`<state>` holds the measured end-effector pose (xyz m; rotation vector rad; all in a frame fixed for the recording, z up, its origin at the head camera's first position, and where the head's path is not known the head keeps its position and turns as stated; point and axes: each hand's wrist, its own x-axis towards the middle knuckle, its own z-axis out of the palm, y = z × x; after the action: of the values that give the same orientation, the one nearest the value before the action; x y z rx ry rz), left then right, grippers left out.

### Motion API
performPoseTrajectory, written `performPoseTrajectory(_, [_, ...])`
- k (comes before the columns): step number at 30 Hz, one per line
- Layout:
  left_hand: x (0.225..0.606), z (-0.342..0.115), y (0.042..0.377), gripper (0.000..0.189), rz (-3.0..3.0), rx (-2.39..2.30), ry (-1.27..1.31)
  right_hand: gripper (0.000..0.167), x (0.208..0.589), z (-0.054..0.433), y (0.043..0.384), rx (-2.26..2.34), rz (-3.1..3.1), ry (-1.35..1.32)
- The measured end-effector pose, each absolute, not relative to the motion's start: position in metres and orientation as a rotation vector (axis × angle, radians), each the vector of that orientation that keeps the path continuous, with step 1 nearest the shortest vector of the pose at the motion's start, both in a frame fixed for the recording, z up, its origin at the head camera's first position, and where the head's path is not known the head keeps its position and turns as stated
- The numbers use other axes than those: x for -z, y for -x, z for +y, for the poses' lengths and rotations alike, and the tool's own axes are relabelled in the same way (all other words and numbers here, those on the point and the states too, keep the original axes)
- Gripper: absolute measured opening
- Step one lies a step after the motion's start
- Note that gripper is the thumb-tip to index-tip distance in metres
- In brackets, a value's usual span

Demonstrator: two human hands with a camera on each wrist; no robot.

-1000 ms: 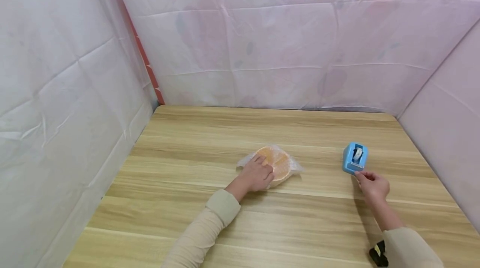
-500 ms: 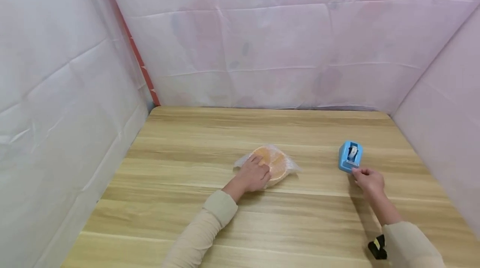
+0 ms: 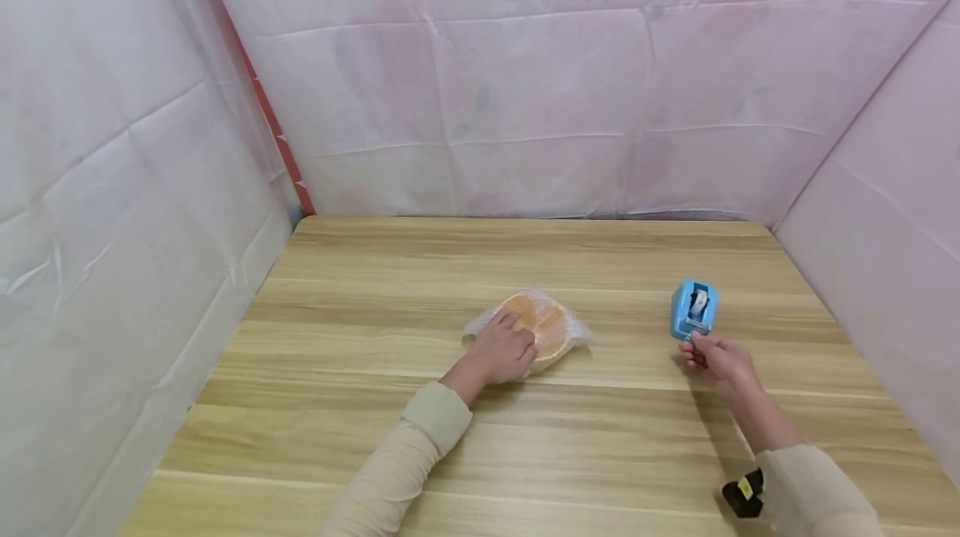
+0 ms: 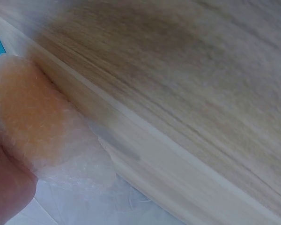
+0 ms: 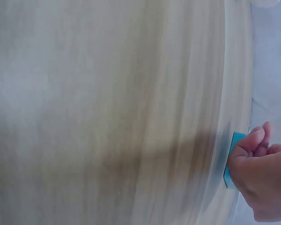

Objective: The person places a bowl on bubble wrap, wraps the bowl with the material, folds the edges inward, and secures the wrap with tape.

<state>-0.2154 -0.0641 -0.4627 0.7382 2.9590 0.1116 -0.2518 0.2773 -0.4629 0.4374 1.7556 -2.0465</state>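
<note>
A round orange object (image 3: 551, 328), its kind blurred by a clear bubble-wrap covering (image 3: 577, 328), lies on the wooden table. My left hand (image 3: 501, 351) holds its near left side, fingers bent over the top of the wrap; the thumb's grip is partly hidden. In the left wrist view the wrapped object (image 4: 33, 112) lies against the hand (image 4: 9, 187). To the right stands a blue tape dispenser (image 3: 682, 312) with a white roll. At its front edge my right hand (image 3: 726, 360) pinches the clear tape end between thumb and finger. The right wrist view shows this hand (image 5: 260, 173) before the blue dispenser (image 5: 229, 180).
A small black item (image 3: 738, 499) with a yellow patch lies by the right sleeve (image 3: 810, 483). Pale cloth walls (image 3: 525, 103) stand behind and on both sides of the table (image 3: 360, 420).
My right hand has turned at the dispenser's front, and its curled lower fingers now show under the pinch. The left hand stays on the wrapped object. The whole view has shifted slightly.
</note>
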Motion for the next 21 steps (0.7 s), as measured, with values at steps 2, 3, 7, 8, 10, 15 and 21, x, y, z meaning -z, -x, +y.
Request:
performPoseTrajectory(2, [0.462, -0.064, 0.215, 0.037, 2.967, -0.111, -0.745, 0.032, 0.464, 0.274, 0.252, 2.04, 1.798, -0.42])
performPoseTrajectory(3, [0.462, -0.064, 0.216, 0.037, 2.97, -0.11, -0.748, 0.029, 0.465, 0.272, 0.251, 2.029, 1.83, -0.403])
performPoseTrajectory(7, [0.462, -0.064, 0.216, 0.036, 2.983, -0.11, -0.751, 0.02, 0.466, 0.261, 0.25, 1.967, 1.99, -0.299])
performPoseTrajectory(8, [0.463, -0.064, 0.216, 0.036, 2.986, -0.109, -0.751, 0.017, 0.465, 0.257, 0.25, 1.94, 2.038, -0.261])
performPoseTrajectory(10, [0.463, -0.064, 0.217, 0.036, 2.985, -0.112, -0.748, 0.014, 0.464, 0.248, 0.25, 1.895, 2.122, -0.186])
performPoseTrajectory(15, [0.464, -0.064, 0.217, 0.036, 2.969, -0.127, -0.74, 0.018, 0.456, 0.22, 0.249, 1.749, 2.321, -0.075])
performPoseTrajectory(21, [0.462, -0.064, 0.216, 0.035, 2.962, -0.121, -0.739, 0.03, 0.447, 0.191, 0.248, 1.711, 2.403, 0.058])
